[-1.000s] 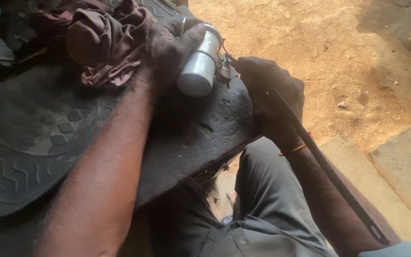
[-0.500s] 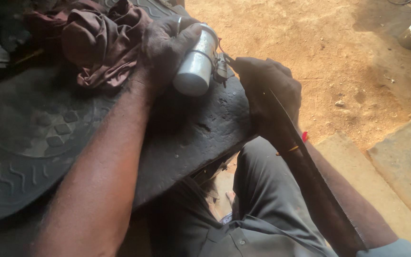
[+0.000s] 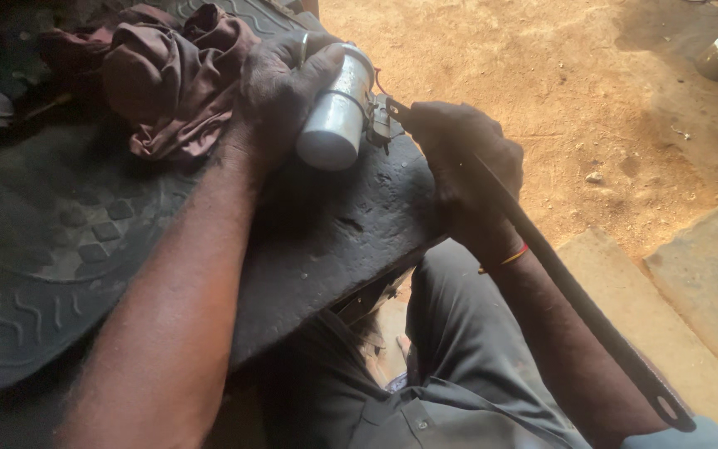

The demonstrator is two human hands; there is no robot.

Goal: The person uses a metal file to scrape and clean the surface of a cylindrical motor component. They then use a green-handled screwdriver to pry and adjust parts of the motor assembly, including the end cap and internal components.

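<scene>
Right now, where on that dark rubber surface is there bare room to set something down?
Bare rubber sheet lies below the maroon rag, left of the left forearm, and between the two forearms near the front edge. It is crowded at the top, where the left hand grips the silver cylinder and the right hand works the long dark tool.

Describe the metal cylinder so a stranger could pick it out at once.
Start at the big black tyre lying across the person's lap. On its upper edge, beside a crumpled maroon rag, the left hand clasps a short silver-white cylinder. It is the only pale, smooth, round thing there.
</scene>
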